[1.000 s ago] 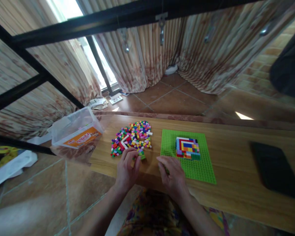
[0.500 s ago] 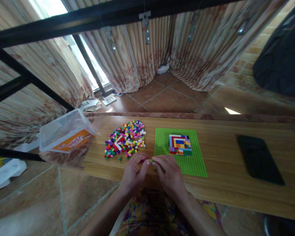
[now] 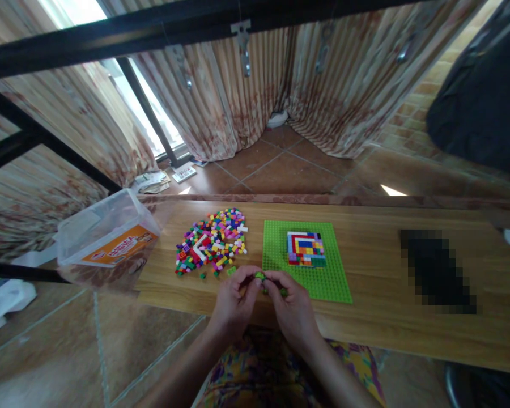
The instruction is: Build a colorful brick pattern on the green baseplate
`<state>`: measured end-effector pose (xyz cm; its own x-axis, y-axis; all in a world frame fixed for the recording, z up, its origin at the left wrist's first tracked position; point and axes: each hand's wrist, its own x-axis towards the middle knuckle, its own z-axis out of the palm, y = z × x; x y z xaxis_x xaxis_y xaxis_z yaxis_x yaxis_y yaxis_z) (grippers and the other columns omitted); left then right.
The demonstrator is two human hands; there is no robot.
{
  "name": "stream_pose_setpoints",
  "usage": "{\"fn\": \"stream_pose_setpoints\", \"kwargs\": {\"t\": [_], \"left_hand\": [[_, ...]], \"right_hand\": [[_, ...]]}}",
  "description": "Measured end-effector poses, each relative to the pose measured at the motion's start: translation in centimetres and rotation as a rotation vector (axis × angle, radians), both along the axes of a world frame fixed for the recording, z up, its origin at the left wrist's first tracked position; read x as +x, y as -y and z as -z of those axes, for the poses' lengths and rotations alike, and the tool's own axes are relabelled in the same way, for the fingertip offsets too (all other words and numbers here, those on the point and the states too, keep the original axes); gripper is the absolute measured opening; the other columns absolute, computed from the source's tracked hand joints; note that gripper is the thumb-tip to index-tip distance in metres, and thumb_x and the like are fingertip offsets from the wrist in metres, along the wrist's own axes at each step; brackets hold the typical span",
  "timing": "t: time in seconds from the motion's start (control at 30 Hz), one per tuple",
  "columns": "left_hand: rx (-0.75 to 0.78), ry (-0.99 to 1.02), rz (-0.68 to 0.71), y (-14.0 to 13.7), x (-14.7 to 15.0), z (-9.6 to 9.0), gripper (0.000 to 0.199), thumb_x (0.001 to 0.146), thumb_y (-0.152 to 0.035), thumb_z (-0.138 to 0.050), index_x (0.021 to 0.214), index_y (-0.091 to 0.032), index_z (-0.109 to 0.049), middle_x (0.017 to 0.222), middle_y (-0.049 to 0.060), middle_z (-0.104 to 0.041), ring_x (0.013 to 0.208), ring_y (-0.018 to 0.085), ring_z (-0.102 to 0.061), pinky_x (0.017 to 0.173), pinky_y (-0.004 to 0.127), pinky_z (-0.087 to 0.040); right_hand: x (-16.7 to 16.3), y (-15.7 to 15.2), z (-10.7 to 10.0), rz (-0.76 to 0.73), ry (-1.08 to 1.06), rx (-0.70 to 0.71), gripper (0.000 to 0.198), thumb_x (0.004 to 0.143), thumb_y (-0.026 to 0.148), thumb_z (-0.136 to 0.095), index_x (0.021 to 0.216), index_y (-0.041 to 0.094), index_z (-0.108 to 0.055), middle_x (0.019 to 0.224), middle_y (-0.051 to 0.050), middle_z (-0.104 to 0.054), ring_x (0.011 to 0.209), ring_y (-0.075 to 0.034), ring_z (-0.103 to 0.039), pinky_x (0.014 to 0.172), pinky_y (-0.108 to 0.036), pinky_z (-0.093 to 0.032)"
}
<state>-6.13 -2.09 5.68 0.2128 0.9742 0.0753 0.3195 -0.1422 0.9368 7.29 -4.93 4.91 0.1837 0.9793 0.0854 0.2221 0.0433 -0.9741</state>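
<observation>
My left hand (image 3: 234, 296) and my right hand (image 3: 292, 300) meet over the front of the table, fingertips pinched together. Between them is a small green brick (image 3: 260, 276), held by both hands; more green shows under my right fingers, too covered to make out. Just beyond my right hand lies a green baseplate (image 3: 335, 280). On it sits a flat, layered block of coloured bricks (image 3: 306, 249), roughly square. A pile of small loose bricks (image 3: 212, 241) in many colours spreads to the left, with a few green pieces (image 3: 232, 271) beside my left hand.
A clear plastic tub (image 3: 106, 226) with an orange label stands at the table's left end. A dark flat object (image 3: 440, 272), blurred out, lies on the right of the wooden table (image 3: 374, 243). A black metal frame (image 3: 153, 42) crosses in front of the curtains.
The view has shifted slightly to the right. My fingertips have turned a little, so more of the green brick shows between them. Green pieces beside my left hand are now visible.
</observation>
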Motion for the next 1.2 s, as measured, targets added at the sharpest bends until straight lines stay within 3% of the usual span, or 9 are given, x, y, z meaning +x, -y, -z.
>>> {"fn": "stream_pose_setpoints", "kwargs": {"t": [0.23,0.4,0.6,0.7,0.87,1.2], "left_hand": [[-0.005,-0.016,-0.06,0.2,0.8,0.8,0.011,0.087,-0.024,-0.056,0.091,-0.019,-0.066,0.082,0.003,-0.067,0.075,0.015,-0.064,0.071,0.025,-0.053],[-0.18,0.129,-0.13,0.3,2.2,1.2,0.011,0.085,-0.028,-0.059,0.085,-0.018,-0.063,0.077,0.002,-0.063,0.069,0.014,-0.061,0.064,0.024,-0.052],[-0.309,0.243,-0.106,0.0,3.4,2.1,0.017,0.087,-0.035,-0.057,0.087,-0.018,-0.059,0.072,-0.002,-0.056,0.059,0.01,-0.054,0.055,0.021,-0.048],[-0.262,0.154,-0.075,-0.5,3.4,2.7,0.017,0.089,-0.034,-0.053,0.086,-0.018,-0.057,0.066,-0.004,-0.051,0.055,0.009,-0.051,0.051,0.019,-0.042],[-0.139,0.04,-0.077,-1.2,3.2,2.8,0.016,0.089,-0.031,-0.051,0.087,-0.018,-0.06,0.064,-0.004,-0.051,0.055,0.009,-0.049,0.052,0.019,-0.038],[-0.063,-0.104,-0.146,-3.3,0.6,1.6,0.017,0.086,-0.031,-0.053,0.091,-0.016,-0.062,0.067,-0.003,-0.056,0.058,0.01,-0.05,0.055,0.019,-0.038]], "right_hand": [[0.1,0.3,0.3,0.009,0.135,0.039,0.016,0.091,0.026,-0.053,0.088,0.022,-0.069,0.083,-0.003,-0.069,0.077,-0.016,-0.065,0.072,-0.028,-0.052],[0.5,0.6,1.0,0.082,0.257,0.089,0.015,0.091,0.024,-0.054,0.092,0.021,-0.068,0.086,-0.005,-0.07,0.08,-0.018,-0.065,0.074,-0.031,-0.053],[4.8,0.3,1.4,0.201,0.568,0.289,0.016,0.092,0.024,-0.055,0.101,0.022,-0.069,0.094,-0.006,-0.07,0.089,-0.02,-0.063,0.083,-0.037,-0.052],[7.4,-0.4,1.5,0.249,0.762,0.339,0.016,0.092,0.024,-0.057,0.1,0.022,-0.07,0.097,-0.008,-0.068,0.091,-0.021,-0.06,0.083,-0.038,-0.051],[8.7,-1.3,1.8,0.183,0.932,0.358,0.017,0.092,0.024,-0.056,0.098,0.02,-0.072,0.104,-0.01,-0.064,0.097,-0.022,-0.056,0.083,-0.038,-0.05],[8.6,-2.0,2.2,0.193,0.861,0.377,0.012,0.087,0.024,-0.061,0.091,0.021,-0.072,0.111,-0.01,-0.061,0.105,-0.024,-0.056,0.085,-0.041,-0.051]]}}
